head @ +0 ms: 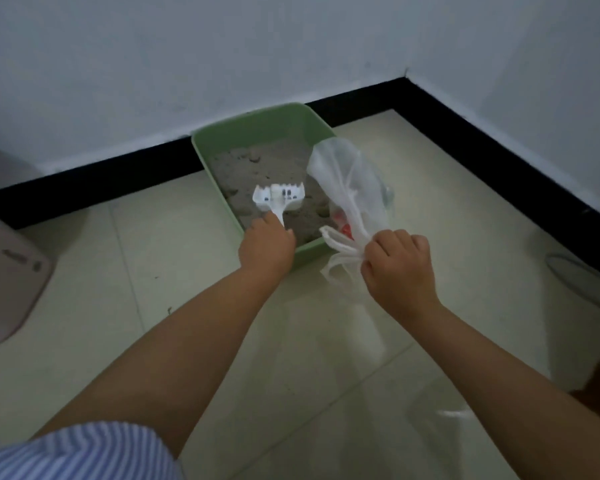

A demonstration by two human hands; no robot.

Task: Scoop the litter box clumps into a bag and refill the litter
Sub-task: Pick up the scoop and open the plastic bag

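Observation:
A green litter box [211, 160] stands on the floor against the wall, with grey-brown lumpy litter [264, 168] inside. My left hand [266, 247] grips the handle of a white slotted scoop [278, 196], whose head lies over the litter near the box's front. My right hand [398, 268] clutches the bunched handles of a thin white plastic bag [350, 181]. The bag drapes over the box's right rim, and something red shows through it low down.
A black skirting board [465, 109] runs along both walls into the corner behind the box. A beige rounded object [7, 271] lies on the floor at the left. A round grey object [582, 275] sits at the right edge. Pale floor tiles surround the box.

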